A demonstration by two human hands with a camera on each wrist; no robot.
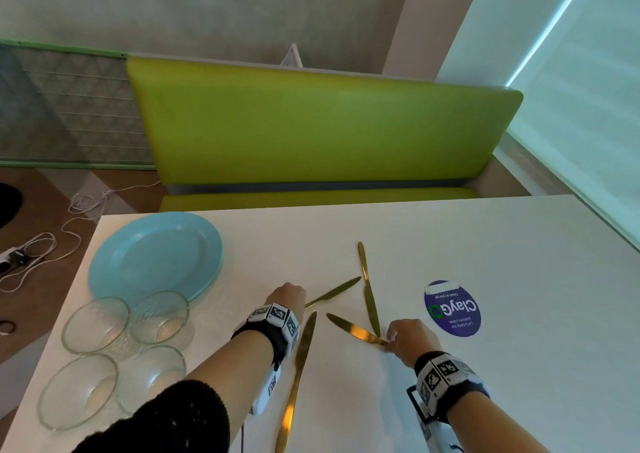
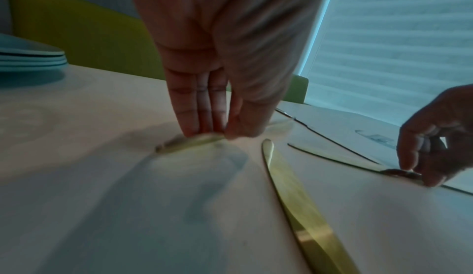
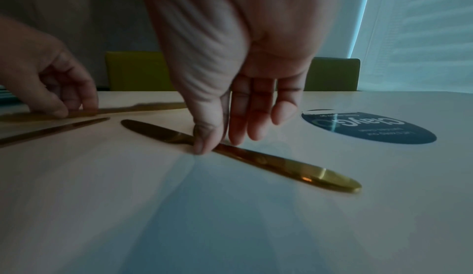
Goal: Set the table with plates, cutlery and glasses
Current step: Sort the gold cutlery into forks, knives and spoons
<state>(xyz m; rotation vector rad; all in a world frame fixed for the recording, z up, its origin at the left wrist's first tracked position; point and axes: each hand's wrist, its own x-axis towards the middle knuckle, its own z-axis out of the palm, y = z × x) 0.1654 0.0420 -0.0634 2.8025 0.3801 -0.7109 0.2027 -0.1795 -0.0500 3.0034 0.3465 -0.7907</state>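
Several gold knives lie on the white table (image 1: 485,244). My left hand (image 1: 298,300) pinches the handle of one knife (image 1: 332,293) between thumb and fingers (image 2: 199,124), low on the tabletop. My right hand (image 1: 391,343) pinches another knife (image 1: 353,329) near its middle, the thumb (image 3: 204,142) against its edge and the handle end (image 3: 332,177) towards the wrist. A third knife (image 1: 369,293) lies pointing away between the hands. A fourth knife (image 1: 298,376) lies beside my left wrist. A stack of blue plates (image 1: 156,255) and several clear glasses (image 1: 97,324) stand at the left.
A round blue sticker (image 1: 452,308) sits on the table right of my right hand. A green bench (image 1: 311,123) runs behind the table's far edge. Cables (image 1: 34,255) lie on the floor at the left. A window blind (image 1: 588,106) fills the right.
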